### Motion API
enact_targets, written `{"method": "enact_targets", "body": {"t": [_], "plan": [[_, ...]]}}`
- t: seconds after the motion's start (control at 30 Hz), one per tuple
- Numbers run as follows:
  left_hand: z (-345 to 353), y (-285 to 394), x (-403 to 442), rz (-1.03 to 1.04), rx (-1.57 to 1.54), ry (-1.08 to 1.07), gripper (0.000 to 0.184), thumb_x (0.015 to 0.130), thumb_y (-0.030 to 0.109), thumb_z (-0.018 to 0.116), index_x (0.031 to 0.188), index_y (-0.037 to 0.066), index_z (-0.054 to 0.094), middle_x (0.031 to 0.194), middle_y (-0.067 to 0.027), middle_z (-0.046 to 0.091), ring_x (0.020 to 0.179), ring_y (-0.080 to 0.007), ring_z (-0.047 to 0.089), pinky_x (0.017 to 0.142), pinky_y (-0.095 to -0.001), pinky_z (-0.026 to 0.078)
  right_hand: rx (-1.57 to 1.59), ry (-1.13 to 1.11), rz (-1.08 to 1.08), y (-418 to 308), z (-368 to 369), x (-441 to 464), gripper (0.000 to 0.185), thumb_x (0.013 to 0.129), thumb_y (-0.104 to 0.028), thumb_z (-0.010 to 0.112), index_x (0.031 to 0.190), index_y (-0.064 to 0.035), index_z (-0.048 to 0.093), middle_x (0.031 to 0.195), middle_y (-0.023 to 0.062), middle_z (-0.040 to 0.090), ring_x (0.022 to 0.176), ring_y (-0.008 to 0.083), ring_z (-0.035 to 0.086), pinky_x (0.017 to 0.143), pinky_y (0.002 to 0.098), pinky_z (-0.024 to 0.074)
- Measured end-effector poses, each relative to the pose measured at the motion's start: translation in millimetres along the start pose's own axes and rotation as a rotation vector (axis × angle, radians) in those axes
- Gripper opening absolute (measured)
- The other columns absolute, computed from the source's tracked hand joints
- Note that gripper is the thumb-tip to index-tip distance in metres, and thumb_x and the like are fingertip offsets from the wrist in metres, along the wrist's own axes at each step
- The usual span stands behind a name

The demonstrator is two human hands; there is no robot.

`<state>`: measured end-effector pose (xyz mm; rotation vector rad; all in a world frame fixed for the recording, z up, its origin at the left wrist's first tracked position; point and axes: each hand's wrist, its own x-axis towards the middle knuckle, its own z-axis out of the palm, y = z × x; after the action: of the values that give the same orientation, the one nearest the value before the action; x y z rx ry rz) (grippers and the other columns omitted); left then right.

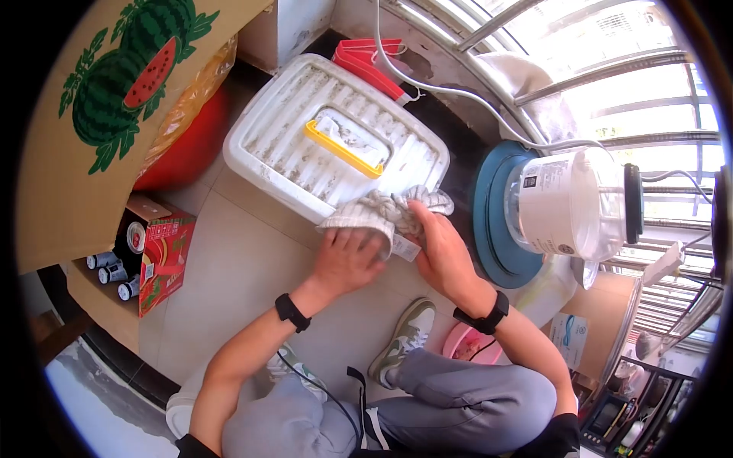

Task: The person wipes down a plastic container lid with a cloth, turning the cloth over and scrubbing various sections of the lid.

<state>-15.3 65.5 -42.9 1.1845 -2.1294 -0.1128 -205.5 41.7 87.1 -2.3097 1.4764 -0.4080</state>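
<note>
A bunched, light grey-and-white striped cloth (374, 210) with a small white tag is held over the near edge of a dirty white storage box lid (294, 130). My left hand (347, 262) lies against the cloth's near side, its fingertips tucked under the fabric and slightly blurred. My right hand (441, 256) pinches the cloth's right part between thumb and fingers, beside the tag. The lid has a yellow handle (343, 149) and brown stains across its ribs.
A watermelon-printed carton (92, 191) and a red box with cans (164, 256) stand left. Behind the lid lies a red bag (366, 65). Right are a blue round lid (489, 221), a clear plastic container (569, 202) and window bars. A pink basin (473, 345) sits near my right knee.
</note>
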Motion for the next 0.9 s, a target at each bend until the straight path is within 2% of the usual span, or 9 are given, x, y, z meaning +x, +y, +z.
{"method": "enact_targets", "body": {"t": [0.17, 0.2, 0.33, 0.47, 0.5, 0.6, 0.63, 0.73, 0.9], "plan": [[-4.9, 3.7, 0.3, 0.001, -0.019, 0.026, 0.039, 0.083, 0.042, 0.070, 0.115, 0.021, 0.062, 0.109, -0.0023, 0.057, 0.104, -0.0209, 0.054, 0.090, -0.0397, 0.043, 0.039, 0.156, 0.045, -2.9, 18.0, 5.1, 0.069, 0.086, 0.004, 0.069, 0.148, 0.0014, 0.038, 0.111, 0.0240, 0.060, 0.102, 0.0410, 0.059, 0.090, 0.0436, 0.0487], [-5.1, 2.0, 2.8, 0.007, -0.017, 0.034, 0.038, 0.083, 0.041, 0.070, 0.115, 0.021, 0.061, 0.108, -0.0025, 0.057, 0.104, -0.0207, 0.054, 0.090, -0.0391, 0.043, 0.025, 0.208, 0.064, -1.1, 18.0, 10.2, 0.078, 0.087, 0.001, 0.069, 0.153, 0.0029, 0.029, 0.121, 0.0283, 0.057, 0.111, 0.0434, 0.058, 0.098, 0.0436, 0.0468], [-6.1, 0.3, 0.9, 0.010, -0.041, 0.041, 0.037, 0.084, 0.040, 0.070, 0.115, 0.022, 0.061, 0.106, -0.0024, 0.055, 0.104, -0.0194, 0.054, 0.090, -0.0377, 0.044, 0.045, 0.312, 0.154, 23.2, 3.9, 52.6, 0.079, 0.089, -0.002, 0.067, 0.155, 0.0057, 0.023, 0.148, 0.0302, 0.044, 0.137, 0.0409, 0.047, 0.114, 0.0407, 0.0380], [-5.2, 1.1, -1.1, 0.007, -0.068, 0.040, 0.038, 0.084, 0.040, 0.069, 0.116, 0.023, 0.060, 0.109, -0.0025, 0.054, 0.104, -0.0198, 0.054, 0.090, -0.0379, 0.044, 0.057, 0.174, 0.124, 33.9, 16.1, 78.0, 0.075, 0.091, -0.004, 0.063, 0.155, 0.0058, 0.024, 0.140, 0.0324, 0.049, 0.131, 0.0432, 0.050, 0.110, 0.0432, 0.0401], [-3.9, -0.6, -0.5, 0.011, -0.077, 0.042, 0.039, 0.083, 0.040, 0.069, 0.117, 0.023, 0.060, 0.110, -0.0026, 0.053, 0.103, -0.0200, 0.054, 0.090, -0.0380, 0.044, -0.006, 0.165, 0.089, 35.2, 24.5, 78.9, 0.071, 0.094, -0.005, 0.060, 0.154, 0.0063, 0.025, 0.132, 0.0336, 0.053, 0.123, 0.0450, 0.053, 0.105, 0.0456, 0.0423], [-3.0, -1.1, 0.7, 0.013, -0.094, 0.059, 0.041, 0.083, 0.040, 0.069, 0.118, 0.023, 0.060, 0.112, -0.0030, 0.052, 0.104, -0.0205, 0.054, 0.091, -0.0391, 0.043, 0.021, 0.147, 0.166, 34.3, 34.4, 73.3, 0.066, 0.097, -0.005, 0.054, 0.155, 0.0057, 0.025, 0.148, 0.0313, 0.045, 0.139, 0.0438, 0.044, 0.116, 0.0440, 0.0342], [-2.3, -1.3, 1.1, 0.009, -0.096, 0.058, 0.041, 0.083, 0.040, 0.069, 0.118, 0.023, 0.060, 0.112, -0.0031, 0.052, 0.104, -0.0204, 0.054, 0.092, -0.0395, 0.043, 0.013, 0.150, 0.175, 31.7, 33.6, 71.8, 0.062, 0.098, -0.006, 0.053, 0.154, 0.0056, 0.028, 0.147, 0.0320, 0.045, 0.136, 0.0445, 0.045, 0.114, 0.0448, 0.0361], [-1.4, 0.1, 0.7, -0.003, -0.099, 0.052, 0.041, 0.083, 0.041, 0.068, 0.119, 0.023, 0.060, 0.112, -0.0032, 0.052, 0.105, -0.0201, 0.054, 0.092, -0.0406, 0.043, -0.093, 0.201, 0.081, 31.3, 32.7, 66.6, 0.062, 0.094, -0.004, 0.058, 0.150, 0.0065, 0.033, 0.116, 0.0308, 0.059, 0.105, 0.0445, 0.058, 0.094, 0.0475, 0.0458], [-0.6, -1.3, -1.9, 0.016, -0.058, 0.030, 0.040, 0.086, 0.043, 0.066, 0.120, 0.023, 0.060, 0.110, -0.0026, 0.053, 0.104, -0.0198, 0.054, 0.092, -0.0402, 0.043, 0.002, 0.173, 0.155, 5.5, 26.9, 43.0, 0.052, 0.091, 0.001, 0.058, 0.142, 0.0001, 0.048, 0.103, 0.0231, 0.063, 0.088, 0.0366, 0.062, 0.080, 0.0433, 0.0501]]}}
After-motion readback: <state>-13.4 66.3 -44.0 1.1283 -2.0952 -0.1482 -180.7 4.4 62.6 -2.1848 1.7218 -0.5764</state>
